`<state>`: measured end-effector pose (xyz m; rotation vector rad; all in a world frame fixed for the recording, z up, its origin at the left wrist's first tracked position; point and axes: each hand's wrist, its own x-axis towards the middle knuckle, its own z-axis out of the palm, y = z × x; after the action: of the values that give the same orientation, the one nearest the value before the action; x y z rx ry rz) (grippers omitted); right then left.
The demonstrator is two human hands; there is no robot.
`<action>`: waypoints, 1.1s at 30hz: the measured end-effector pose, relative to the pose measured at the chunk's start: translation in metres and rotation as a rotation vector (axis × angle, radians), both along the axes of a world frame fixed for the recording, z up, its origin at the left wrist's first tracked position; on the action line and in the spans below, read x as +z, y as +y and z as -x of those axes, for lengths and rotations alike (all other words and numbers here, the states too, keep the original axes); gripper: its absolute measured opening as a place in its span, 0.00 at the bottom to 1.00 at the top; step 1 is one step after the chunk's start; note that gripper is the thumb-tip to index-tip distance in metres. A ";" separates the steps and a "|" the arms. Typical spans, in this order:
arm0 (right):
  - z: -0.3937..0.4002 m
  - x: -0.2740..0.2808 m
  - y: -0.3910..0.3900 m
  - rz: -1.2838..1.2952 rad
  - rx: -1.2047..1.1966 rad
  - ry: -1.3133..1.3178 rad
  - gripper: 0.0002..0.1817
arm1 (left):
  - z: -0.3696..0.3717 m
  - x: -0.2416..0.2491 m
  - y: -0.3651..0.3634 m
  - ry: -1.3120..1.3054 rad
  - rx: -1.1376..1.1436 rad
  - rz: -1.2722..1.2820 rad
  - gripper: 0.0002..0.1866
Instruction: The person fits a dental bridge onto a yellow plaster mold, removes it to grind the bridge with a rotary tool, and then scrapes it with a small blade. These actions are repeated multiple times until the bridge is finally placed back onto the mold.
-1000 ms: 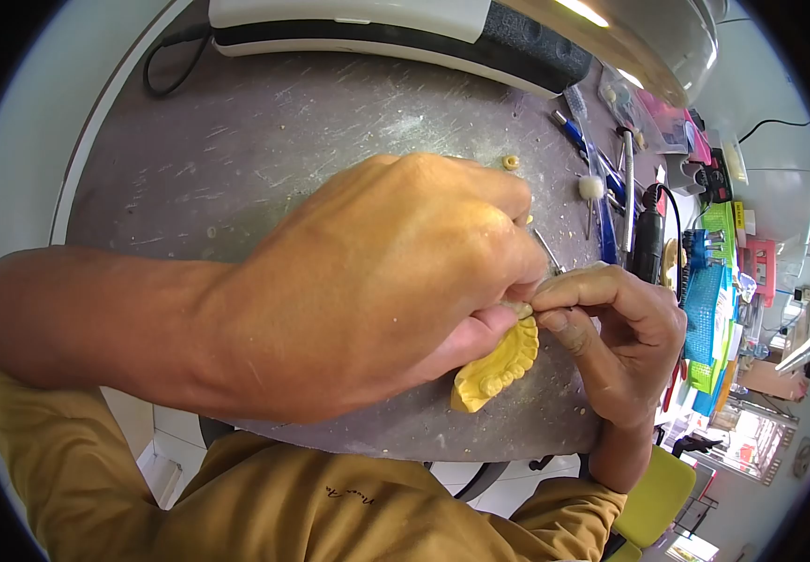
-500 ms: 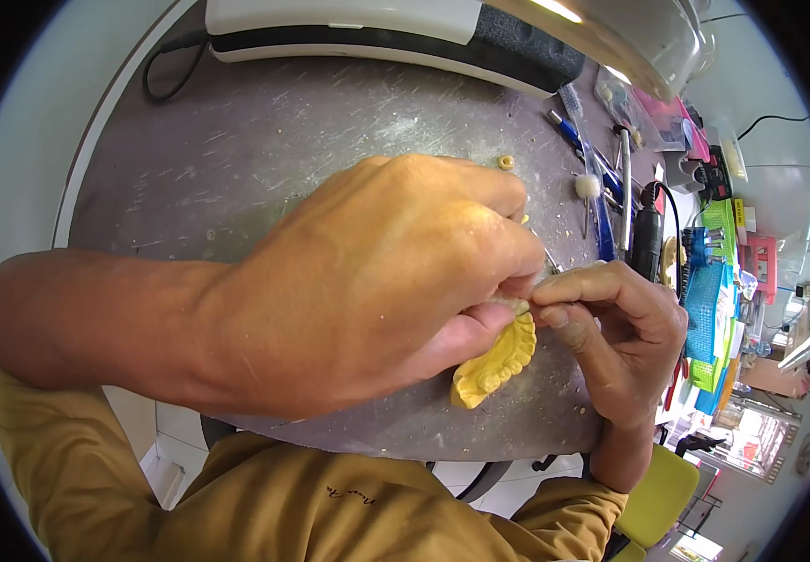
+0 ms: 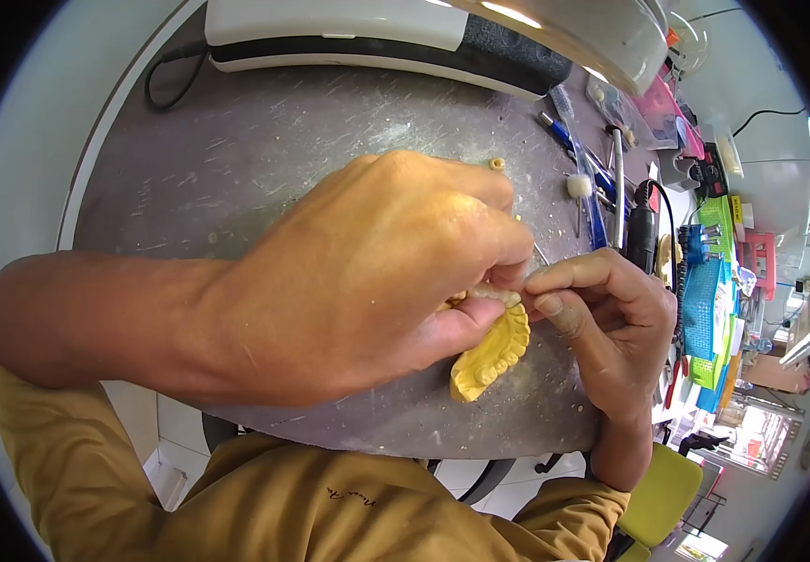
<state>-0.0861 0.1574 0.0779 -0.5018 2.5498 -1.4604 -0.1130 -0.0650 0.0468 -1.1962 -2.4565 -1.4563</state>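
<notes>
A yellow dental cast (image 3: pixel 494 354) with a row of moulded teeth lies at the table's front half, partly covered by my left hand (image 3: pixel 377 272). Between the thumb and curled fingers of that hand is a small whitish row of teeth, like a dental bridge (image 3: pixel 496 294), just above the cast's upper end. My right hand (image 3: pixel 611 323) comes in from the right, its thumb and forefinger drawn together right beside the bridge's end. Whether anything sits between those fingertips is too small to tell. The left palm and the cast's far side are hidden.
A small yellowish ring-shaped piece (image 3: pixel 497 163) lies beyond my hands. A brush (image 3: pixel 592 206), a blue pen (image 3: pixel 555 126) and a black handpiece (image 3: pixel 642 234) lie to the right. A white-and-black device (image 3: pixel 339 42) stands at the back, and a lamp (image 3: pixel 574 37) hangs overhead.
My left thumb has shifted down slightly, and more of the whitish bridge shows. My right fingertips stay close beside it. The whole view has moved a little.
</notes>
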 end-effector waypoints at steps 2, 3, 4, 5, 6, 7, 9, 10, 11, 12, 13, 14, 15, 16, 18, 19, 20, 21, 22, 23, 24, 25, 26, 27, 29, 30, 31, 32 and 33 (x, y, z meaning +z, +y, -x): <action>0.000 0.001 -0.001 -0.009 0.005 0.002 0.05 | 0.000 -0.001 0.000 0.005 -0.003 -0.006 0.07; 0.000 0.001 -0.002 0.008 -0.003 -0.008 0.04 | 0.001 -0.001 0.000 0.001 -0.010 -0.007 0.07; 0.000 0.001 -0.002 0.026 -0.012 -0.018 0.04 | 0.001 -0.001 -0.001 -0.002 -0.018 -0.008 0.07; -0.001 0.000 -0.003 0.027 -0.012 -0.017 0.04 | 0.001 -0.001 -0.001 -0.001 -0.019 -0.007 0.07; -0.001 -0.001 -0.003 0.070 -0.028 -0.037 0.04 | 0.001 0.000 -0.001 -0.010 -0.012 -0.003 0.06; -0.002 -0.002 -0.002 0.113 -0.045 -0.057 0.05 | 0.001 0.001 0.000 -0.019 -0.006 0.002 0.06; -0.001 -0.004 0.000 0.129 -0.065 -0.044 0.06 | 0.002 0.001 0.000 -0.017 -0.013 -0.007 0.06; 0.000 -0.006 0.001 0.145 -0.083 -0.032 0.08 | 0.003 0.001 -0.001 -0.016 -0.018 -0.017 0.06; 0.002 -0.007 0.003 0.149 -0.084 -0.028 0.08 | 0.003 0.001 -0.001 -0.012 -0.020 -0.013 0.06; 0.005 -0.009 0.007 -0.007 -0.061 0.155 0.11 | 0.003 0.001 -0.001 0.000 -0.010 -0.010 0.06; 0.008 -0.009 0.009 -0.164 -0.041 0.338 0.13 | 0.003 0.001 0.000 0.012 -0.001 -0.008 0.06; 0.008 -0.007 0.006 -0.160 -0.047 0.342 0.13 | 0.003 0.001 0.000 0.016 -0.006 -0.003 0.06; 0.008 -0.004 0.001 -0.235 -0.099 0.439 0.14 | 0.002 0.001 0.001 0.008 0.001 -0.009 0.06; 0.008 0.000 -0.001 -0.313 -0.154 0.535 0.15 | 0.002 0.002 0.001 -0.001 0.007 -0.018 0.06; 0.013 0.005 0.008 -0.339 -0.210 0.606 0.14 | 0.001 0.002 0.001 0.011 0.002 -0.018 0.06; 0.015 0.010 0.016 -0.368 -0.259 0.672 0.13 | 0.002 0.002 0.002 0.018 0.002 -0.021 0.06; 0.017 0.015 0.023 -0.343 -0.340 0.703 0.12 | 0.002 0.003 0.003 0.024 -0.033 -0.034 0.06; 0.024 0.021 0.034 -0.361 -0.388 0.802 0.08 | 0.002 0.004 0.003 0.012 -0.015 -0.013 0.06; 0.024 0.029 0.045 -0.381 -0.444 0.698 0.07 | 0.002 0.006 0.002 -0.001 0.007 0.011 0.06; 0.022 0.037 0.055 -0.394 -0.498 0.593 0.09 | 0.001 0.007 0.003 0.004 -0.023 0.006 0.06; 0.018 0.046 0.062 -0.460 -0.475 0.461 0.13 | 0.000 0.010 0.002 -0.022 -0.003 0.016 0.06; 0.014 0.046 0.067 -0.584 -0.451 0.418 0.20 | -0.001 0.010 0.002 -0.048 0.019 0.025 0.05; 0.009 0.047 0.069 -0.741 -0.428 0.330 0.23 | 0.000 0.009 0.003 -0.050 0.030 0.004 0.04; 0.005 0.047 0.072 -0.893 -0.400 0.237 0.27 | 0.001 0.011 0.004 -0.049 0.011 -0.002 0.04; -0.004 0.034 0.081 -0.988 -0.324 0.170 0.35 | 0.001 0.015 0.001 -0.020 0.027 0.034 0.03; -0.007 0.033 0.081 -0.971 -0.327 0.119 0.34 | 0.001 0.016 0.000 -0.012 0.045 0.047 0.03; -0.010 0.031 0.082 -0.949 -0.320 0.075 0.34 | 0.001 0.016 0.002 -0.026 0.031 0.040 0.04; -0.012 0.028 0.084 -0.943 -0.299 0.079 0.35 | 0.000 0.017 0.002 -0.037 0.024 0.036 0.05; -0.013 0.027 0.082 -0.897 -0.285 0.061 0.32 | 0.000 0.016 0.001 -0.023 0.060 0.052 0.05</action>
<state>-0.0729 0.2398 0.1046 -0.0373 3.0296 -0.2210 -0.1133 -0.0635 0.0628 -1.1103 -2.5372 -1.4068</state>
